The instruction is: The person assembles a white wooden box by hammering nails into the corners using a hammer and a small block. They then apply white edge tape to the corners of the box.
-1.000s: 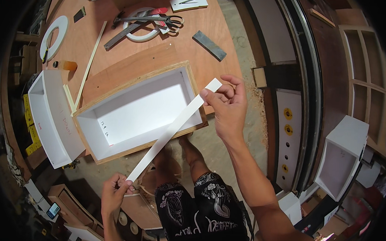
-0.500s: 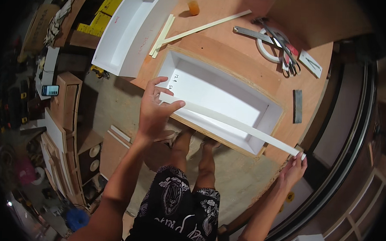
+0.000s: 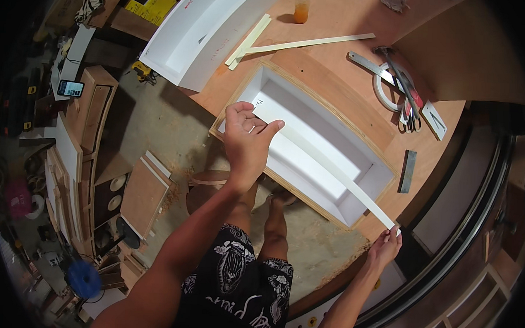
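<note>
A long, thin white strip stretches slantwise above a plywood-edged box with a white interior. My left hand pinches the strip's far-left end between thumb and fingers, over the box's left end. At the near-right end, the fingertips of my right hand grip the strip beyond the box's corner. Part of the box floor and some handwriting inside it are hidden by the strip and my left hand.
On the wooden table lie pale strips, a tape roll with scissors, and a dark flat bar. An orange-filled bottle stands at the back. Left of it rests another white box.
The strip slants more steeply now. My left hand has moved up and rightward in the picture, my right hand slightly lower. The whole view has shifted, with both hands still on the strip.
</note>
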Tool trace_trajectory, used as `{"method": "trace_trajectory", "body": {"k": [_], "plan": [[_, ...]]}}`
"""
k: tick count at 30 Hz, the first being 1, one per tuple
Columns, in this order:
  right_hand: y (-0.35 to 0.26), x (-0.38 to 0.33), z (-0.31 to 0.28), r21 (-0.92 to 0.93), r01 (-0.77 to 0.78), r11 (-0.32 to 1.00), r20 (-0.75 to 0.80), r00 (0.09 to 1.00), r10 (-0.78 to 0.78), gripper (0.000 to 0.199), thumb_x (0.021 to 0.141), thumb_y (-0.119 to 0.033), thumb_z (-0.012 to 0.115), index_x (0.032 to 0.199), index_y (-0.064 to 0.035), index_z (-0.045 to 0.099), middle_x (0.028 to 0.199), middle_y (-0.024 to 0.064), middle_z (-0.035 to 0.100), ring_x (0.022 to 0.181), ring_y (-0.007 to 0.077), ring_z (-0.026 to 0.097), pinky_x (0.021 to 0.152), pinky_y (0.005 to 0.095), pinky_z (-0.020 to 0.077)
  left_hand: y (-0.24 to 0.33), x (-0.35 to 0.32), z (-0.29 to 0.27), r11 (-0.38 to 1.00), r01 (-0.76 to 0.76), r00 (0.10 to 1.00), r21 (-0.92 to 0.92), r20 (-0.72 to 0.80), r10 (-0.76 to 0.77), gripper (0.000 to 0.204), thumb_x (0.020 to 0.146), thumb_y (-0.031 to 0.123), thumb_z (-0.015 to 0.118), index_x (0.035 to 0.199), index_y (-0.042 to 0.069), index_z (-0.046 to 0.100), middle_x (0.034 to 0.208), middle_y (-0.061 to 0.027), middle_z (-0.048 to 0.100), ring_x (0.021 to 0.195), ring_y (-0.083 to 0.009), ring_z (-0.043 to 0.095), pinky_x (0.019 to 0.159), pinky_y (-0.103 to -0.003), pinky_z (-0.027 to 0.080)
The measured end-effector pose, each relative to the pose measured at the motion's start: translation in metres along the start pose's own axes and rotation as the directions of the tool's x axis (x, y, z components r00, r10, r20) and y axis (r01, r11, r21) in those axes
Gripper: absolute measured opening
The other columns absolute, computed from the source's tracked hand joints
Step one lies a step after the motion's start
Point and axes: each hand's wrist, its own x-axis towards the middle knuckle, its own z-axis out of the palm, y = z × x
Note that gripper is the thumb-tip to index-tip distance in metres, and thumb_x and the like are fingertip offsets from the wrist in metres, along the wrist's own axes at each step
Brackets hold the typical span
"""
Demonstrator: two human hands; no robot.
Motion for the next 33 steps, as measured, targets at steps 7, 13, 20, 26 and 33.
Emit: {"method": "trace_trajectory", "body": {"k": [7, 13, 20, 26, 33], "plan": [[0.0, -0.007, 0.015, -0.033, 0.035, 0.999, 0.026, 0.999, -0.034, 0.036, 0.103, -0.01, 0.076, 0.129, 0.0006, 0.053, 0.111, 0.0073, 0.066, 0.096, 0.0131, 0.063, 0.083, 0.0239, 0.0555, -0.021, 0.028, -0.006, 0.999, -0.01, 0.999, 0.048, 0.033, 0.008, 0.058, 0.085, -0.003, 0.088, 0.131, -0.008, 0.052, 0.105, -0.0133, 0.066, 0.093, -0.0154, 0.066, 0.08, -0.027, 0.058], [-0.004, -0.006, 0.038, 0.019, -0.002, 1.0, 0.09, 0.996, 0.0, 0.045, 0.105, -0.01, 0.073, 0.143, 0.0018, 0.051, 0.111, 0.0058, 0.065, 0.098, 0.0121, 0.063, 0.087, 0.0236, 0.0563, -0.038, 0.081, -0.02, 0.996, 0.042, 0.981, 0.076, 0.187, -0.056, 0.048, 0.091, 0.005, 0.085, 0.13, -0.009, 0.06, 0.108, -0.0112, 0.067, 0.101, -0.0159, 0.066, 0.089, -0.029, 0.057], [-0.007, -0.001, 0.097, -0.096, 0.093, 0.991, 0.123, 0.989, -0.081, 0.049, 0.106, -0.008, 0.071, 0.146, 0.0062, 0.047, 0.115, 0.0097, 0.065, 0.097, 0.013, 0.064, 0.089, 0.0247, 0.0578, -0.049, 0.146, -0.022, 0.95, -0.055, 0.979, 0.306, 0.202, -0.009, 0.044, 0.091, 0.012, 0.087, 0.125, -0.007, 0.068, 0.107, -0.0098, 0.071, 0.099, -0.0145, 0.065, 0.089, -0.029, 0.056], [-0.004, 0.013, 0.112, -0.141, 0.109, 0.984, 0.124, 0.988, -0.091, 0.043, 0.104, -0.005, 0.073, 0.14, 0.0038, 0.051, 0.115, 0.0089, 0.065, 0.101, 0.0132, 0.064, 0.091, 0.0257, 0.0563, -0.055, 0.181, -0.019, 0.929, -0.067, 0.962, 0.363, 0.271, -0.037, 0.045, 0.09, 0.012, 0.089, 0.127, -0.005, 0.07, 0.107, -0.0069, 0.07, 0.097, -0.0118, 0.063, 0.089, -0.027, 0.055], [-0.003, 0.007, 0.13, -0.208, 0.081, 0.975, 0.123, 0.991, -0.056, 0.045, 0.105, -0.003, 0.07, 0.144, 0.0048, 0.048, 0.115, 0.008, 0.065, 0.097, 0.0112, 0.063, 0.092, 0.0259, 0.0561, -0.055, 0.207, -0.026, 0.906, -0.105, 0.92, 0.409, 0.385, -0.067, 0.042, 0.09, 0.01, 0.088, 0.129, 0.002, 0.074, 0.106, -0.0056, 0.073, 0.09, -0.0103, 0.068, 0.082, -0.027, 0.059]]}}
